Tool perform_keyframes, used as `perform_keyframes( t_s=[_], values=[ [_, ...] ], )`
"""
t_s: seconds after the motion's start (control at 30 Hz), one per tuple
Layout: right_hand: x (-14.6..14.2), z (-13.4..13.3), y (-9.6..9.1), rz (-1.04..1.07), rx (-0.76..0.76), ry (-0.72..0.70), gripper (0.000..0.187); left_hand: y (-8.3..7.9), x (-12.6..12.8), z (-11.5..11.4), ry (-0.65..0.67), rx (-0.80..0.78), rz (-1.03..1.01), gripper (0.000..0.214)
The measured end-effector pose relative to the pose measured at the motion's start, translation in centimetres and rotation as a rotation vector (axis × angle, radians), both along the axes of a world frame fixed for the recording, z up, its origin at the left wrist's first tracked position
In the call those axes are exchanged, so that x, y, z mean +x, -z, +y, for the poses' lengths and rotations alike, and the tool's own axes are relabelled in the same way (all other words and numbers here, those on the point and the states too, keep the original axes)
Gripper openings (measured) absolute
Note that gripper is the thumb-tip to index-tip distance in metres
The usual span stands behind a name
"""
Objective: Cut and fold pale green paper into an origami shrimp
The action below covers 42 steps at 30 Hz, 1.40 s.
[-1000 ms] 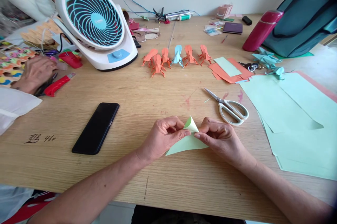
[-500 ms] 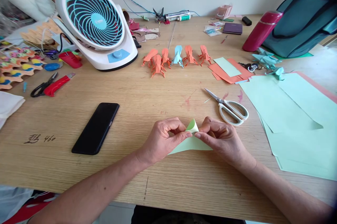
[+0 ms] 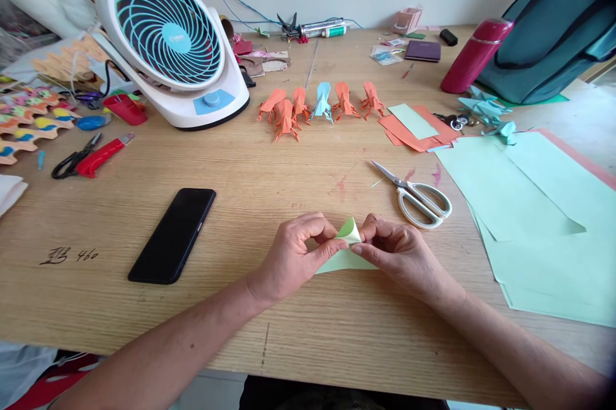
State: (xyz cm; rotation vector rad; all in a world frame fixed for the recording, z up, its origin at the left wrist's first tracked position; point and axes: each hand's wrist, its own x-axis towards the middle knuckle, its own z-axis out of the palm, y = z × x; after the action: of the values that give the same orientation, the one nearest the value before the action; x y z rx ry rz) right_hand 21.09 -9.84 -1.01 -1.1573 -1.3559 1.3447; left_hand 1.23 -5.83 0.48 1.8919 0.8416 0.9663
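Between my hands is a light green sheet of paper (image 3: 344, 260), its far part bent up into a curled fold. My left hand (image 3: 302, 248) pinches the left side of that fold between thumb and fingers. On the right side, my right hand (image 3: 402, 253) pinches the same paper, its thumb tip close to the left thumb. The paper's near edge shows below the thumbs; its side corners are hidden by my hands. White-handled scissors (image 3: 411, 195) lie just beyond my right hand, blades pointing away to the left.
A black phone (image 3: 172, 235) lies left of my hands. Several folded orange paper figures (image 3: 286, 118) and a blue one (image 3: 321, 102) stand farther back. Pale green sheets (image 3: 543, 256) cover the right side. A fan (image 3: 212, 102), red-handled cutter (image 3: 103, 156) and pink bottle (image 3: 476, 57) stand or lie around.
Both hands still pinch the paper's fold, and its curl has opened slightly wider. Less of the sheet's near edge shows below the hands. The whole view has shifted slightly.
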Motion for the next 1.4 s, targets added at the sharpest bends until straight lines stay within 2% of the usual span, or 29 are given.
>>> perform_keyframes(
  t_s=[0.1,0.27,0.6,0.9,1.13,1.4],
  values=[
    [-0.1,-0.1,0.0,0.027,-0.028,0.020,0.026,0.0,0.1,-0.2,-0.008,0.046,0.015,0.023],
    [-0.1,-0.1,-0.1,-0.001,-0.021,0.060,0.031,-0.1,0.1,-0.3,-0.015,0.037,0.015,0.021],
    [-0.2,0.0,-0.5,0.011,-0.019,0.027,0.032,0.3,-0.2,-0.1,0.049,0.141,0.059,0.024],
    [-0.1,0.1,-0.4,0.073,-0.080,0.036,0.037,0.1,-0.2,-0.2,0.071,0.113,0.069,0.023],
    [-0.2,0.2,-0.8,0.039,-0.001,0.020,0.036,0.4,-0.2,-0.2,0.095,0.177,0.103,0.026],
    [0.0,0.2,-1.3,0.072,-0.057,0.034,0.033,0.4,-0.1,-0.2,0.099,0.181,0.091,0.025]
  ],
)
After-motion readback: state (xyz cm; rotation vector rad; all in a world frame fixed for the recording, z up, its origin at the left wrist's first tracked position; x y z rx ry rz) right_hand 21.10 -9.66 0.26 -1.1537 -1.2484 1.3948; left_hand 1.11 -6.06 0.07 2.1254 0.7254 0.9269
